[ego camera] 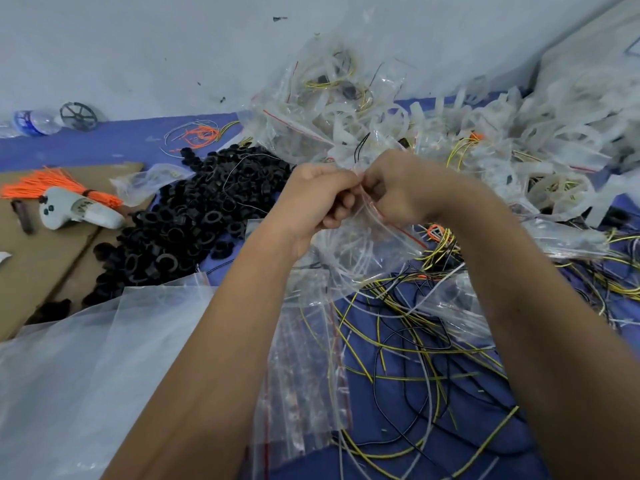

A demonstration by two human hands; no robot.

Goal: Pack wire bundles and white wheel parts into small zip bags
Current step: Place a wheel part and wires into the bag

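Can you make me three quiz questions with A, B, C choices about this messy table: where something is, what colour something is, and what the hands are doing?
1. Where does the pile of black plastic rings lie?
A. left of the hands
B. right of the hands
C. inside the water bottle

2. What colour is the tied bundle of thin ties on the brown cardboard?
A. green
B. orange
C. pink

3. What are the left hand and right hand doing?
A. resting flat
B. both pinching a small clear zip bag
C. holding scissors

Answers: 1 A, the rings sit left of both hands. 2 B, the bundle is bright orange. 3 B, both hands' fingers meet at the bag's top edge.
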